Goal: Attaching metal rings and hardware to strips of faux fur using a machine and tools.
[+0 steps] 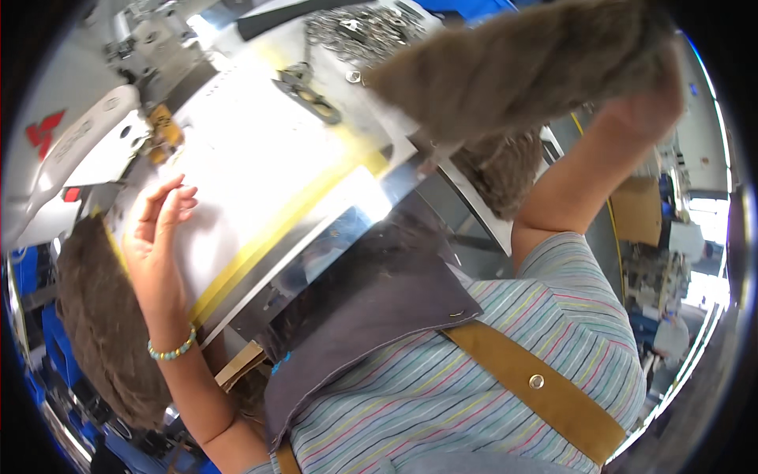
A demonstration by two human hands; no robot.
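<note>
My right hand [651, 99] is raised at the upper right, blurred by motion. It grips the end of a brown fluffy fabric piece [521, 67] that stretches leftward over the table's far right corner. My left hand [158, 225], with a beaded bracelet at the wrist, hovers at or rests on the left side of the white worktable [253, 166]; which one I cannot tell. Its fingers are loosely bent and apart, with nothing in them. Just beyond it stands a white sewing machine [79, 150]. Dark-handled scissors [312, 99] lie toward the back of the table.
Yellow tape [276, 229] runs along the table's near edge. A heap of small metallic-looking pieces [359, 31] lies at the back. More brown fluffy material [110, 324] hangs at the left, and another bundle [505, 170] sits right of the table. A cardboard box [636, 209] stands farther right.
</note>
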